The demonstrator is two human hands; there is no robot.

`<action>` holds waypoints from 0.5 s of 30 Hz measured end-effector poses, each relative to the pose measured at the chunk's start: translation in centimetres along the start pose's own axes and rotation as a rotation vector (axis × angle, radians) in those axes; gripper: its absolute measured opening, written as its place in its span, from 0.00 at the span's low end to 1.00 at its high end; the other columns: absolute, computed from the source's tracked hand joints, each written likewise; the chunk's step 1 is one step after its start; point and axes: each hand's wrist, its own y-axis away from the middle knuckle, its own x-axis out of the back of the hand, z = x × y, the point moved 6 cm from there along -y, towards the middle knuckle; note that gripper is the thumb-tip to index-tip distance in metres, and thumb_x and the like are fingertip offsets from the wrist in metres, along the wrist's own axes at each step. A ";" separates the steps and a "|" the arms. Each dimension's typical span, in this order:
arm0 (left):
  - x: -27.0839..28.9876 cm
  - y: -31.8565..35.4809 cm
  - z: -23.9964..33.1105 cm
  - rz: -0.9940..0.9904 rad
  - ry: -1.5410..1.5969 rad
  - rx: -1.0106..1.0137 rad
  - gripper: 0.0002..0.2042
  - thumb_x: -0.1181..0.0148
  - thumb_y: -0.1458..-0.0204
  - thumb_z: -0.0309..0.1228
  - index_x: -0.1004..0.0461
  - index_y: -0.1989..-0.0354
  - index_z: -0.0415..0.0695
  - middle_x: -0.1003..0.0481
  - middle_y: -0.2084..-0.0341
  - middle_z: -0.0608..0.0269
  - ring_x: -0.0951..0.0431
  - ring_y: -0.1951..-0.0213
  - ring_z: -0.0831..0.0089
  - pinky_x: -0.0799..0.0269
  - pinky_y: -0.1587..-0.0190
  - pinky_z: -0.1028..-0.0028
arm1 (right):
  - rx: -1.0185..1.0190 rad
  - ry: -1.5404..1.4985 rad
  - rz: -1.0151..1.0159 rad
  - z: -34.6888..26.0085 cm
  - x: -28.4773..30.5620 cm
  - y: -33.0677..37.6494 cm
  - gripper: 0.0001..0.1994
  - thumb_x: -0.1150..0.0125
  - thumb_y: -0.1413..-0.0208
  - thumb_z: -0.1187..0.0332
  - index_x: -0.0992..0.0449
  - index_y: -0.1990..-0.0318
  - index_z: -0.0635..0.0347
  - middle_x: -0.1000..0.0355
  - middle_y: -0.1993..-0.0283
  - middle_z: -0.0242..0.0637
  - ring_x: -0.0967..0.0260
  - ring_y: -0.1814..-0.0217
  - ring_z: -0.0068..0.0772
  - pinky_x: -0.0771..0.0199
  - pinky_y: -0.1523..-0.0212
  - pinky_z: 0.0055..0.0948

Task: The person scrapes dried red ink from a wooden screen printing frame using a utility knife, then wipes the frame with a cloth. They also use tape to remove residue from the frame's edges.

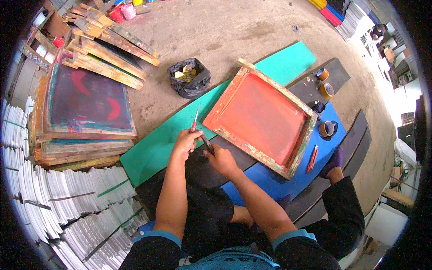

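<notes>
Red-handled tool (195, 120) clamped in left hand (185, 142) fingers, right hand (220, 158) fingers pinching dark tool (207, 143), beside orange-meshed wooden frame (260, 116).

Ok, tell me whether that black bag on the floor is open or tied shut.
Open. The black bag has its mouth spread wide, and yellowish scraps show inside it from above.

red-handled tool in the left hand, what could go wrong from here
1. The red-handled tool is thin and held by the left hand close to the right hand, which grips a small dark item; a slip could nick a finger.
2. The wooden screen frame with orange mesh lies right beside both hands; a stray jab might puncture the mesh.
</notes>
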 end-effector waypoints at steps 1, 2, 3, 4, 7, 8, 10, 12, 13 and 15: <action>0.3 -0.2 0.0 0.042 0.000 -0.002 0.08 0.36 0.45 0.33 0.26 0.71 0.43 0.25 0.78 0.67 0.37 0.87 0.82 0.45 0.86 0.78 | 0.012 -0.011 -0.009 0.1 -0.2 -0.1 0.19 0.40 0.39 0.54 0.27 0.59 0.66 0.25 0.67 0.61 0.25 0.61 0.63 0.28 0.62 0.54; 0.6 -0.3 0.0 0.083 -0.001 -0.003 0.08 0.36 0.46 0.32 0.26 0.72 0.43 0.25 0.79 0.67 0.35 0.86 0.81 0.43 0.85 0.76 | -0.003 -0.037 -0.049 0.7 -0.5 -0.2 0.20 0.41 0.38 0.54 0.26 0.56 0.67 0.25 0.64 0.62 0.25 0.58 0.64 0.28 0.58 0.55; 1.5 -0.8 -0.2 0.184 -0.067 -0.077 0.09 0.36 0.46 0.32 0.27 0.73 0.42 0.25 0.78 0.66 0.34 0.85 0.78 0.41 0.83 0.74 | -0.017 -0.061 -0.088 1.2 -0.9 -0.4 0.21 0.42 0.38 0.53 0.26 0.54 0.67 0.24 0.61 0.63 0.25 0.56 0.64 0.27 0.55 0.55; 2.6 -1.4 -0.6 0.289 -0.133 -0.152 0.09 0.35 0.46 0.31 0.27 0.74 0.42 0.25 0.78 0.66 0.32 0.84 0.76 0.40 0.81 0.73 | -0.027 -0.085 -0.130 1.5 -1.4 -0.5 0.22 0.44 0.37 0.53 0.26 0.52 0.68 0.24 0.58 0.63 0.25 0.53 0.64 0.27 0.51 0.55; 4.3 -2.1 -1.4 0.504 -0.294 -0.273 0.15 0.34 0.46 0.33 0.30 0.78 0.38 0.27 0.81 0.63 0.28 0.80 0.72 0.35 0.74 0.67 | -0.110 -0.340 -0.098 3.8 -1.6 0.8 0.24 0.44 0.37 0.52 0.26 0.50 0.69 0.23 0.58 0.60 0.23 0.53 0.59 0.27 0.51 0.51; 4.8 -2.4 -1.6 0.537 -0.356 -0.281 0.16 0.33 0.46 0.34 0.30 0.79 0.38 0.27 0.82 0.61 0.28 0.79 0.72 0.35 0.74 0.67 | -0.123 -0.355 -0.083 4.9 -1.7 1.2 0.21 0.44 0.36 0.54 0.26 0.54 0.68 0.24 0.63 0.52 0.24 0.59 0.48 0.27 0.57 0.46; 4.1 -2.3 -1.1 0.545 -0.460 -0.301 0.17 0.32 0.47 0.35 0.29 0.79 0.37 0.27 0.83 0.59 0.27 0.79 0.71 0.34 0.74 0.66 | -0.154 -0.382 -0.043 7.9 -1.5 2.0 0.16 0.44 0.34 0.58 0.27 0.61 0.66 0.26 0.72 0.36 0.27 0.70 0.26 0.27 0.69 0.35; 2.3 -1.6 0.0 0.506 -0.543 -0.322 0.17 0.32 0.47 0.37 0.28 0.78 0.36 0.26 0.84 0.56 0.26 0.78 0.69 0.33 0.73 0.65 | -0.216 -0.446 -0.007 10.7 -1.3 3.4 0.16 0.44 0.34 0.58 0.27 0.61 0.66 0.26 0.71 0.36 0.27 0.70 0.27 0.27 0.70 0.33; 1.5 -1.1 0.2 0.480 -0.532 -0.358 0.17 0.32 0.47 0.37 0.27 0.78 0.36 0.26 0.83 0.56 0.25 0.78 0.68 0.33 0.73 0.64 | -0.245 -0.478 0.006 10.6 -0.5 4.0 0.15 0.44 0.33 0.59 0.28 0.60 0.66 0.26 0.71 0.37 0.27 0.70 0.27 0.27 0.70 0.32; -0.4 -0.4 0.6 0.423 -0.509 -0.433 0.17 0.32 0.47 0.38 0.26 0.76 0.36 0.24 0.82 0.54 0.25 0.78 0.67 0.33 0.72 0.63 | -0.310 -0.467 0.002 11.1 0.9 5.4 0.15 0.44 0.33 0.59 0.28 0.60 0.67 0.26 0.68 0.37 0.27 0.70 0.27 0.27 0.70 0.31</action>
